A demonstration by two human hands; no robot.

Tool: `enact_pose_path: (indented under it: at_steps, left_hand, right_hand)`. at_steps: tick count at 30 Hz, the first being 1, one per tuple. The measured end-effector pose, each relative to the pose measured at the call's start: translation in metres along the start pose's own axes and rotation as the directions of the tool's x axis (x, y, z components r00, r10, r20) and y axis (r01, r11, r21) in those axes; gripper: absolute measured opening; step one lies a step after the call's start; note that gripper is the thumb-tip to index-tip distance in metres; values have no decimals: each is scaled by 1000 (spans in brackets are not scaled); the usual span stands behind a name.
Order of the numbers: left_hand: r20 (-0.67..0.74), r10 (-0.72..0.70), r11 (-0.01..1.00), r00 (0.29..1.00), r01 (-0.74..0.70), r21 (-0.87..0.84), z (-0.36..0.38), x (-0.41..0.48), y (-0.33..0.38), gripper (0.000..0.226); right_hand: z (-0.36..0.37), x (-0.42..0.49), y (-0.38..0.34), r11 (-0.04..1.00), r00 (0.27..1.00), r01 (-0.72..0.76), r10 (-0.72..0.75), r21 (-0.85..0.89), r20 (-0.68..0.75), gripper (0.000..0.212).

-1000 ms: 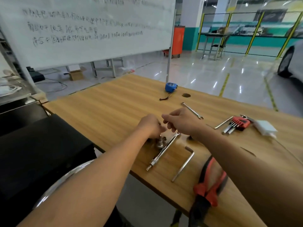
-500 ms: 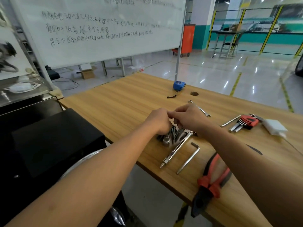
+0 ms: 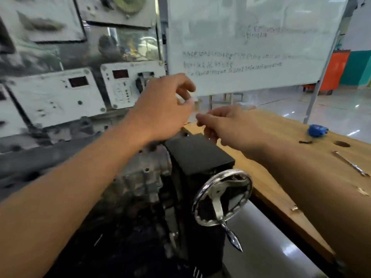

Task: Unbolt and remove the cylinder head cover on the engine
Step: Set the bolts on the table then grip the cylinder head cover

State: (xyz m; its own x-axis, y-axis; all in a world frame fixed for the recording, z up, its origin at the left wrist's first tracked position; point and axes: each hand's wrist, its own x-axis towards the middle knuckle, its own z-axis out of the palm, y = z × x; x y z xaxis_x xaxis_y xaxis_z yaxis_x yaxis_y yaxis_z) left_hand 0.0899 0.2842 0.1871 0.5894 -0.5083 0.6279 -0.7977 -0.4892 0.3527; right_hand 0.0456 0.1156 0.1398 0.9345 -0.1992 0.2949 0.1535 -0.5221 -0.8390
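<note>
panels [image 3: 56, 97]: far up-left of the handwheel [image 3: 222, 197], blurred.
engine [image 3: 140, 177]: grey block just left of handwheel, below my left forearm (detail smeared, can't read its top).
left hand [image 3: 162, 109]: in air, up-left of handwheel; fingers loosely curled, nothing in them that I see.
right hand [image 3: 226, 127]: above handwheel; thumb and forefinger pinched together, can't tell if holding anything.
table [image 3: 281, 141]: right of handwheel.
tape measure [image 3: 317, 130]: blue, on table, far up-right of handwheel.

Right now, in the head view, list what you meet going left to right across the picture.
In order: meter box → left hand → right hand → tape measure → wrench.
</note>
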Motion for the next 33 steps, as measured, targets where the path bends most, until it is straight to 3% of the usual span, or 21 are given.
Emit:
enact_pose_path:
  at_steps: [3, 6, 15, 17, 20, 23, 25, 27, 30, 33]
  left_hand:
    - [-91, -89, 985, 992, 101, 137, -72, -44, -41, 17]
    - [-106, -186, 945, 977, 207, 252, -115, -89, -84, 19]
    - [-202, -446, 757, 872, 488, 435, -197, -180, -172, 16]
    - [-270, -468, 681, 842, 538, 498, -209, -191, -179, 13]
    - [-340, -471, 508, 814, 565, 650, -218, -193, -184, 33]
    - [-342, -632, 346, 696, 648, 679, -226, -187, -191, 49]
    - [-285, -732, 284, 619, 658, 698, -229, -185, -198, 50]
    - [-244, -758, 300, 605, 656, 693, -228, -184, -206, 50]
    - [-234, -739, 347, 632, 654, 672, -225, -185, -213, 49]
    - [-222, -728, 371, 648, 645, 668, -226, -186, -217, 54]
  right_hand:
    - [58, 4, -35, 981, 984, 86, -55, -176, 170, 52]
    - [106, 9, -50, 888, 975, 165, -82, -428, 204, 54]
    - [141, 45, -48, 735, 985, 136, -172, -665, 11, 48]
    - [137, 59, -52, 671, 985, 102, -169, -734, -18, 67]
    - [138, 76, -51, 557, 996, 76, -82, -827, 37, 94]
    - [145, 92, -46, 534, 992, 111, -12, -838, 124, 97]
    - [146, 98, -45, 497, 988, 145, -29, -855, 151, 86]
    - [145, 103, -43, 459, 980, 196, -53, -866, 194, 72]
    - [146, 104, -38, 567, 981, 167, -15, -807, 193, 71]
    - [151, 108, -30, 505, 969, 240, -74, -829, 236, 55]
